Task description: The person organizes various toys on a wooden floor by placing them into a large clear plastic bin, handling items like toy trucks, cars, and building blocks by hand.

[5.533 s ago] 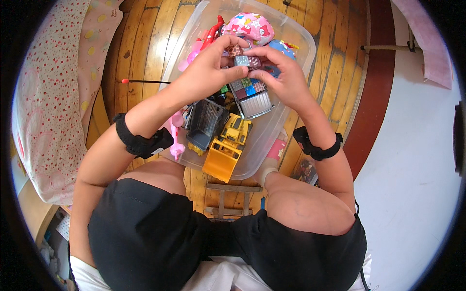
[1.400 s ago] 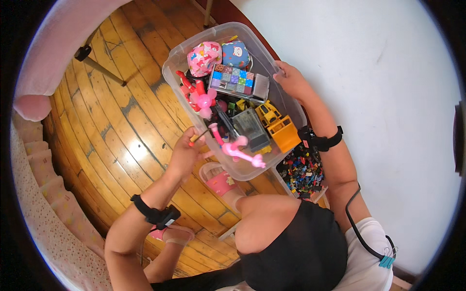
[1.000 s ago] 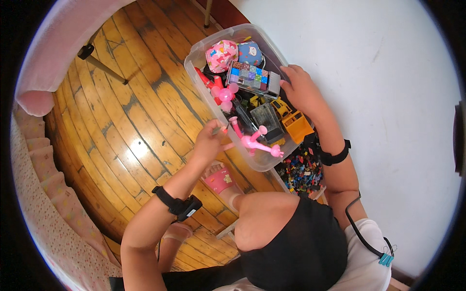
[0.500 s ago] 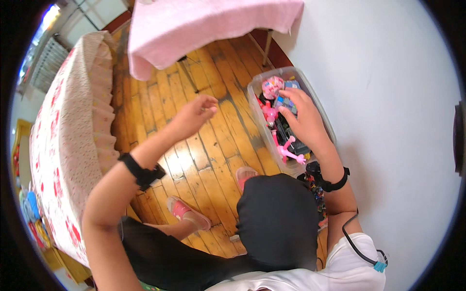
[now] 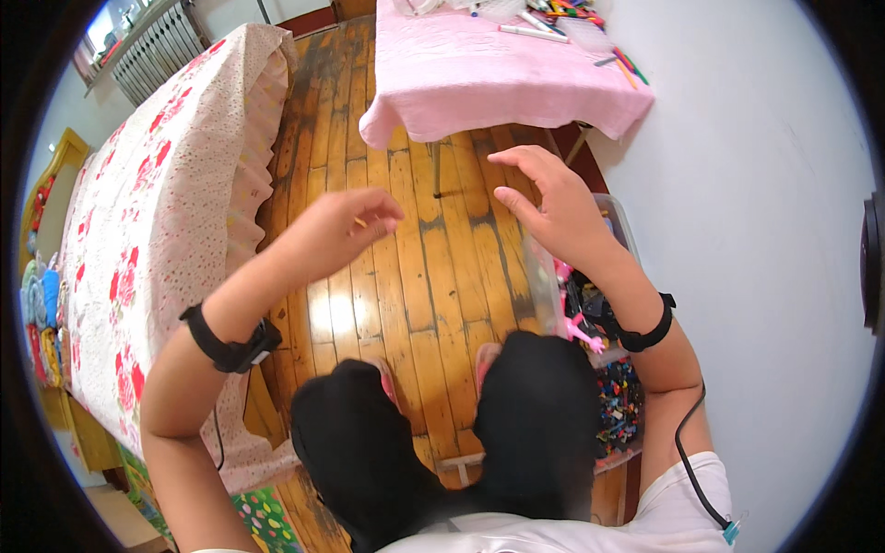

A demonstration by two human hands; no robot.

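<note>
My left hand (image 5: 343, 236) hovers over the wooden floor, its fingers loosely curled and a gap showing between thumb and fingers; I see nothing in it. Higher and to the right, my right hand (image 5: 556, 205) is open, thumb and fingers apart, holding nothing. Below and behind that hand stands a clear plastic bin (image 5: 548, 293) by the wall, partly hidden by my forearm. A pink long-limbed toy (image 5: 583, 334) and dark pieces show in it. Nearer to me, beside my right knee, a second container holds many small colourful pieces (image 5: 619, 405).
A table with a pink cloth (image 5: 461, 78) stands ahead, bearing markers (image 5: 535, 34) and other pens. At left is a bed with a floral cover (image 5: 138, 221). A white wall (image 5: 765, 230) runs along the right. Wooden floor (image 5: 406, 286) lies between bed and bin.
My right hand has left the toys in the bin, rising away from them with nothing in it. My left hand stays raised over the floor. The view has shifted, and my knees are now side by side.
</note>
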